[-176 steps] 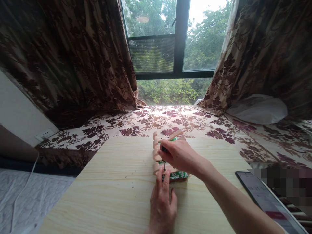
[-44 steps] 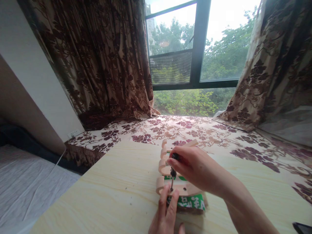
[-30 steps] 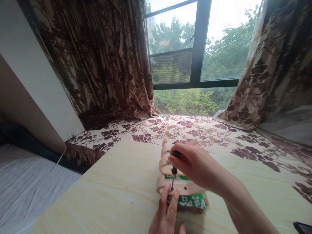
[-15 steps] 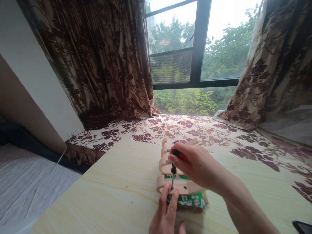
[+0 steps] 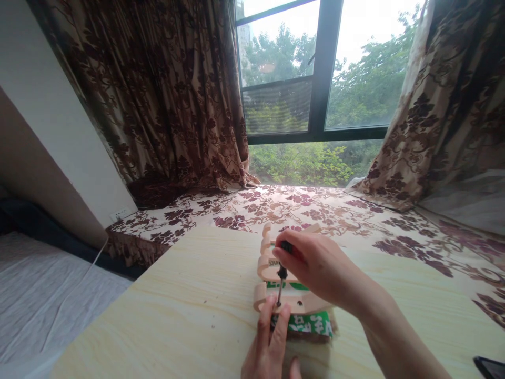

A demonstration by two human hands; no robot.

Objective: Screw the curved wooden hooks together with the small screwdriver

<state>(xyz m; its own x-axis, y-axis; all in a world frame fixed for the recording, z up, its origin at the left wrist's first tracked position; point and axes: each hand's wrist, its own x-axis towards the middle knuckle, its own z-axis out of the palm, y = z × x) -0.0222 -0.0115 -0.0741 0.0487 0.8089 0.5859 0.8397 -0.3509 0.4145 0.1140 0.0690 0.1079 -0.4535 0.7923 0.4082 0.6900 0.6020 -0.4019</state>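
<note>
My right hand (image 5: 315, 263) is closed around the dark handle of a screwdriver (image 5: 281, 273), its thin shaft pointing down. The tip meets a dark screw or hole in the nearest of several curved pinkish wooden pieces (image 5: 315, 303) with rounded hooked ends. A second dark hole (image 5: 300, 303) shows to the right in that piece. Two fingers of my left hand (image 5: 268, 339) are stretched out and apart, their tips resting on the piece's front edge on either side of the screwdriver tip. Under the wooden pieces lies a green packet (image 5: 310, 324) with white lettering.
Everything stands on a pale wood-grain table (image 5: 169, 305) with a few dark specks. Beyond it are a flowered cloth-covered ledge (image 5: 276, 202), curtains (image 5: 177, 105) and a window (image 5: 323, 68). A dark-edged device (image 5: 489, 367) shows at bottom right; a bed (image 5: 51, 289) is at left.
Both hands stay in place with the screwdriver tip at the same spot. My right hand and the handle have shifted very slightly.
</note>
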